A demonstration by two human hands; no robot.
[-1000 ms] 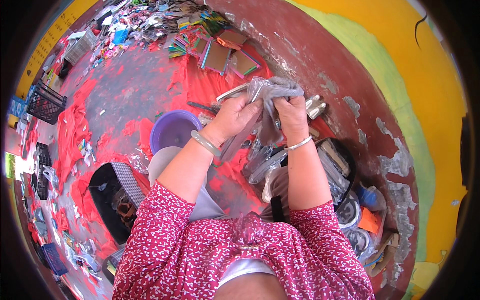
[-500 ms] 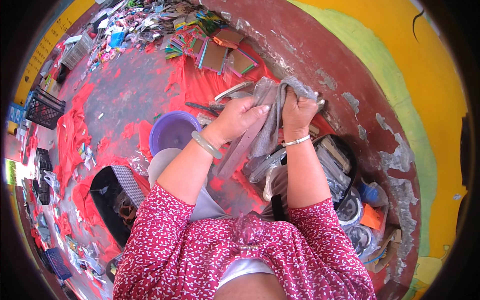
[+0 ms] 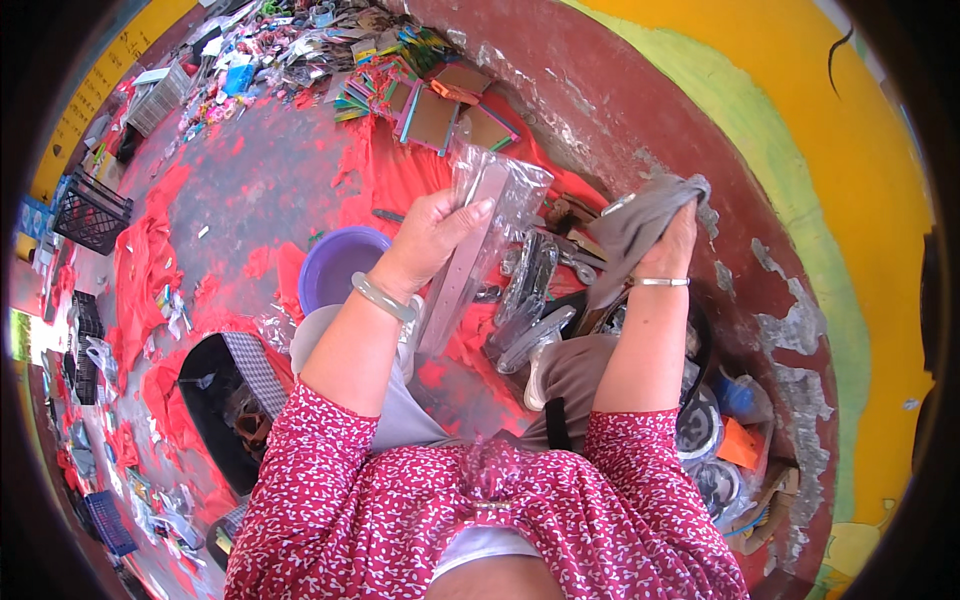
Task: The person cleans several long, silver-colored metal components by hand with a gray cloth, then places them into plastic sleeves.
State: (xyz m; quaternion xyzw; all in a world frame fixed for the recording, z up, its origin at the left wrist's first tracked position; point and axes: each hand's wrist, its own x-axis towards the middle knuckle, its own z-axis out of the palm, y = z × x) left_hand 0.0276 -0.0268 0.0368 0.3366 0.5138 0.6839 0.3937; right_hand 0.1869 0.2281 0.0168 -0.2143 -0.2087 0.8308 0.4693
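My left hand (image 3: 436, 238) is closed on a pinkish-brown belt (image 3: 462, 275) with a row of holes. A clear plastic sleeve (image 3: 522, 182) covers the belt and juts out past the fingers at its upper end. My right hand (image 3: 674, 247) grips a crumpled grey cloth (image 3: 632, 238), raised apart from the belt near the red wall. Below and between the hands, several plastic-wrapped dark items (image 3: 530, 275) lie on the floor. The cloth and my right forearm partly hide a black open case (image 3: 703, 345).
A purple basin (image 3: 312, 282) stands left of my left wrist. Farther left lies an open black bag (image 3: 205, 405). Colourful boards (image 3: 428, 115) and a heap of mixed goods (image 3: 300, 50) are at the back. A peeling red wall (image 3: 640, 120) curves along the right.
My hands have moved apart. The grey cloth has come away from the wrapped belt and shifted right with my right hand; the belt stays in my left.
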